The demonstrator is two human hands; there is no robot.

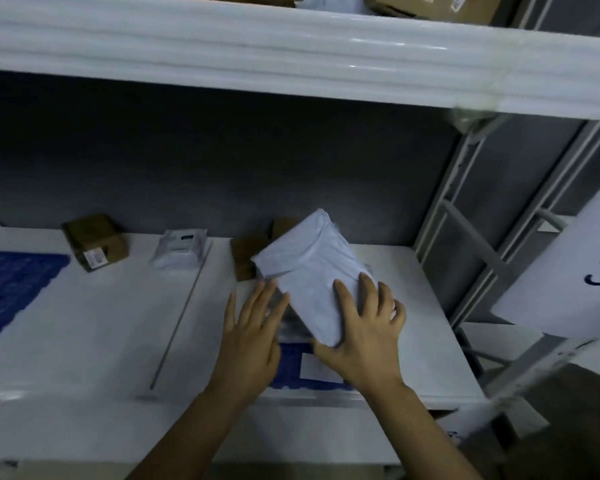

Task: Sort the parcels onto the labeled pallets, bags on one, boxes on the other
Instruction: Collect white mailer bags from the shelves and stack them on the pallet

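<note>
Looking down from the head camera, you see your right hand (364,336) holding a white bag parcel (314,271): its fingers (347,299) are spread over the top face and the thumb is hooked under the near corner. Your left hand (252,336) is open and flat, with its fingertips touching the left edge of the same bag, but it grips nothing. The bag is tilted, the far end higher than the near end, above the right part of the white shelf (101,323).

Under the bag, near your hands, lies a blue pallet (291,367) with a white label (317,367) on it; the writing there is too blurred to read. Just behind the bag stands a brown box (245,256), partly hidden by it. Farther left, along the back wall, are a small grey bag (181,249) and then a second brown box (96,242) with a sticker on its front, each well apart from the next. At the far left edge lies another blue pallet (13,289).

The middle of the shelf, between the two pallets, is bare and gives open room. The upper shelf board (291,57) hangs low over the far side. On the right, the metal upright (465,216) stands near the bag, and beside it a white sheet (579,275) hangs with a blue handwritten mark.
</note>
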